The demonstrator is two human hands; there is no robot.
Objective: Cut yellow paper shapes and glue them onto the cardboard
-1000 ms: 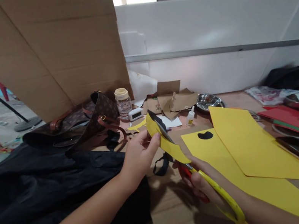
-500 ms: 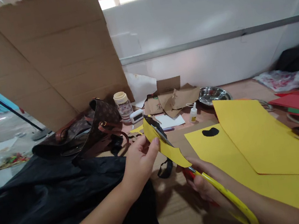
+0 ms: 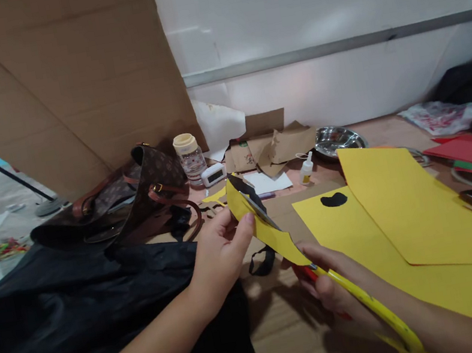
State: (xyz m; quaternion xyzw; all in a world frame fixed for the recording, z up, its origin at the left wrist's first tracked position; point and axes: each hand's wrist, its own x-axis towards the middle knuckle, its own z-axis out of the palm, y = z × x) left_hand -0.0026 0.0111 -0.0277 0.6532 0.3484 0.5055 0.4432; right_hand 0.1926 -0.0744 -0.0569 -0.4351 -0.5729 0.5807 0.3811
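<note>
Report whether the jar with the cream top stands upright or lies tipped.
Upright: the jar stands with its cream top uppermost, the body below.

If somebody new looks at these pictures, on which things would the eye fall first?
Probably on the big yellow sheets at the right, with a small black patch on the lower one. Next, near the centre, the left grip pinches a yellow paper piece, while the right grip holds scissors with red and yellow handles. The brown patterned bag at the left also stands out.
</note>
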